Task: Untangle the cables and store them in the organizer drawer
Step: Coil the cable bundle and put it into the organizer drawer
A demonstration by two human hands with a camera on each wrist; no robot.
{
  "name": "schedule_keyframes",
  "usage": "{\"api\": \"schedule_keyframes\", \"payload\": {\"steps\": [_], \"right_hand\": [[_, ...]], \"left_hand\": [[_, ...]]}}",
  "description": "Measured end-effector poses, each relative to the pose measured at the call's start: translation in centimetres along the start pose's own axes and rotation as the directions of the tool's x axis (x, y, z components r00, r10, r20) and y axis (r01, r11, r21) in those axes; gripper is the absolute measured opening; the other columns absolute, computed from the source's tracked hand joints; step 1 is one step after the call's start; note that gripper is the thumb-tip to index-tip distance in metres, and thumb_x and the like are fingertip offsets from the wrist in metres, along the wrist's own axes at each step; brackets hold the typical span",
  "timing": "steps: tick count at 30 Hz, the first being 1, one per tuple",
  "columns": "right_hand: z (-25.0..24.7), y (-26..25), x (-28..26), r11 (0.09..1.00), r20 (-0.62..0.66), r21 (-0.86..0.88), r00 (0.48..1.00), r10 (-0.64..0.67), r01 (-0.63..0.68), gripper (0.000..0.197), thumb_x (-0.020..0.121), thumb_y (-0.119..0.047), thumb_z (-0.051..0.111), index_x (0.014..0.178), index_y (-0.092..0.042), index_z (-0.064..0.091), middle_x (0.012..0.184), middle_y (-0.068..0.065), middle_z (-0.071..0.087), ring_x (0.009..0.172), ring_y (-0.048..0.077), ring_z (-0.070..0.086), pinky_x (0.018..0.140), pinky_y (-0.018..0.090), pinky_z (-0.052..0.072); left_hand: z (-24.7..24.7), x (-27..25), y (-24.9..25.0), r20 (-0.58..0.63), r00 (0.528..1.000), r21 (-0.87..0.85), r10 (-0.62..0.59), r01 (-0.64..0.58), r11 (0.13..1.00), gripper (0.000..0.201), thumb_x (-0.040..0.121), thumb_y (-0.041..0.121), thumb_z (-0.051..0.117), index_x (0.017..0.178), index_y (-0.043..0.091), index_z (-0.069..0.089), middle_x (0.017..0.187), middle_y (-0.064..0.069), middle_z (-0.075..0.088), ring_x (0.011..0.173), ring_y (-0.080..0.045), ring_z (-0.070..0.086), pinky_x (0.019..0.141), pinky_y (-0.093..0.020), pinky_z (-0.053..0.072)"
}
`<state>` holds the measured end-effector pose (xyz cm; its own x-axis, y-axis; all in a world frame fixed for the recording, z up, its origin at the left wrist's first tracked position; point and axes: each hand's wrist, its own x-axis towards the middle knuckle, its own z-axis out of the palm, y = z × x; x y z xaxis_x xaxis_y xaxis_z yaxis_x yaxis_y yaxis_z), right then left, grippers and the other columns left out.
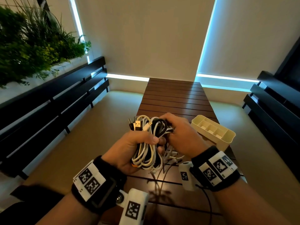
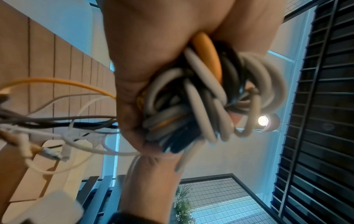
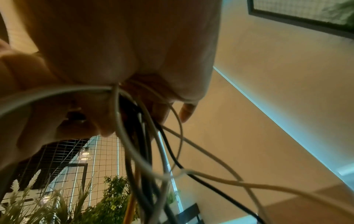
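Note:
A tangled bundle of white, black and orange cables (image 1: 150, 143) hangs above the brown slatted table (image 1: 175, 98). My left hand (image 1: 134, 148) grips the bundle round its middle; the left wrist view shows the cable loops (image 2: 201, 98) packed in its fist (image 2: 134, 75). My right hand (image 1: 177, 132) holds the bundle's upper right part, fingers curled into the black and white loops. In the right wrist view, thin cable strands (image 3: 145, 144) trail down from that hand (image 3: 114, 53). USB plugs (image 1: 138, 125) stick out at the bundle's top left. The cream organizer drawer (image 1: 227, 135) with several compartments sits on the table to the right.
Loose cable ends (image 1: 170, 158) dangle down to the table under the hands. Dark slatted benches run along the left (image 1: 48, 103) and right (image 1: 276, 108) of the table. Green plants (image 1: 32, 43) stand at the upper left. Blinds cover the windows behind.

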<state>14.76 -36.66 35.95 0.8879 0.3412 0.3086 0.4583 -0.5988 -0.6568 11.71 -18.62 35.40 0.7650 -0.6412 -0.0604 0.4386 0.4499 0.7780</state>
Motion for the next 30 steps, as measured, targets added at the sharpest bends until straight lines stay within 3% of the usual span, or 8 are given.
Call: {"api": "schedule_keyframes", "payload": {"steps": [2,4,12,15,18,21,24,30], "right_hand": [[0.2,0.3,0.0,0.993,0.023,0.104,0.998,0.05,-0.052,0.02,0.09,-0.015,0.068,0.102,-0.029,0.061,0.087,-0.008,0.068,0.077,0.003,0.064,0.069,0.018,0.052],[-0.1,1.1,0.0,0.986,0.106,0.11,0.988,0.112,-0.123,0.021,0.09,-0.021,0.069,0.105,-0.032,0.059,0.089,-0.008,0.068,0.077,0.003,0.065,0.062,0.012,0.049],[0.6,10.3,-1.2,0.903,0.132,-0.206,0.904,0.407,-0.377,0.017,0.093,-0.025,0.066,0.099,-0.037,0.056,0.098,-0.014,0.062,0.102,0.009,0.063,0.079,0.019,0.047],[0.2,10.3,-1.0,0.924,0.182,-0.035,0.907,0.381,-0.381,0.043,0.085,-0.028,0.075,0.12,-0.042,0.052,0.111,-0.023,0.056,0.107,0.0,0.056,0.09,0.027,0.049],[-1.4,9.0,-1.0,0.947,0.131,0.125,0.951,0.281,-0.297,0.065,0.082,-0.011,0.074,0.134,-0.041,0.047,0.126,-0.017,0.053,0.118,-0.001,0.052,0.101,0.031,0.048],[-2.3,6.4,-1.7,0.945,-0.052,0.301,0.988,0.147,-0.125,0.053,0.081,0.0,0.067,0.12,-0.035,0.056,0.117,-0.007,0.058,0.104,0.0,0.058,0.096,0.034,0.051],[-0.7,2.8,-2.3,0.919,0.036,0.389,0.998,0.052,-0.062,0.038,0.079,-0.018,0.079,0.11,-0.032,0.06,0.105,-0.009,0.063,0.092,0.01,0.064,0.085,0.032,0.056],[4.1,3.2,-1.9,0.964,0.117,0.256,0.992,0.048,-0.077,0.021,0.091,-0.025,0.069,0.111,-0.027,0.061,0.104,-0.013,0.068,0.096,-0.003,0.062,0.083,0.017,0.049]], "left_hand": [[0.0,-0.2,0.5,0.003,0.999,-0.012,0.039,-0.039,0.999,0.045,0.069,0.007,0.064,0.113,0.007,0.061,0.08,-0.004,0.056,0.068,-0.015,0.056,0.073,-0.035,0.04],[-0.1,-0.6,1.2,0.009,0.997,-0.049,0.078,-0.078,0.996,0.035,0.068,0.006,0.065,0.102,0.01,0.07,0.079,-0.003,0.056,0.066,-0.013,0.056,0.071,-0.035,0.046],[-2.3,-2.2,6.1,0.025,0.986,-0.053,0.164,-0.162,0.985,0.028,0.065,0.016,0.076,0.087,0.011,0.059,0.076,-0.001,0.053,0.07,-0.013,0.055,0.076,-0.028,0.05],[-2.8,-0.8,4.8,-0.04,0.993,-0.048,0.108,-0.11,0.993,0.024,0.06,0.016,0.079,0.076,0.011,0.063,0.075,-0.001,0.052,0.068,-0.012,0.053,0.076,-0.029,0.045],[-3.2,0.1,3.5,-0.078,0.995,-0.064,0.065,-0.07,0.996,0.028,0.057,0.017,0.081,0.076,0.009,0.062,0.074,-0.003,0.052,0.065,-0.014,0.054,0.07,-0.029,0.05],[-3.4,0.4,3.2,-0.103,0.994,-0.072,0.044,-0.051,0.996,0.035,0.055,0.017,0.082,0.079,0.009,0.058,0.073,-0.004,0.052,0.066,-0.017,0.054,0.066,-0.032,0.054],[-3.0,0.7,3.2,-0.103,0.994,-0.051,0.026,-0.031,0.998,0.037,0.054,0.019,0.084,0.079,0.01,0.058,0.073,-0.003,0.052,0.068,-0.017,0.05,0.07,-0.029,0.047],[-2.0,0.7,3.1,-0.04,0.999,-0.043,0.01,-0.011,0.999,0.035,0.058,0.02,0.082,0.081,0.011,0.058,0.072,-0.003,0.053,0.071,-0.018,0.047,0.069,-0.03,0.046]]}}
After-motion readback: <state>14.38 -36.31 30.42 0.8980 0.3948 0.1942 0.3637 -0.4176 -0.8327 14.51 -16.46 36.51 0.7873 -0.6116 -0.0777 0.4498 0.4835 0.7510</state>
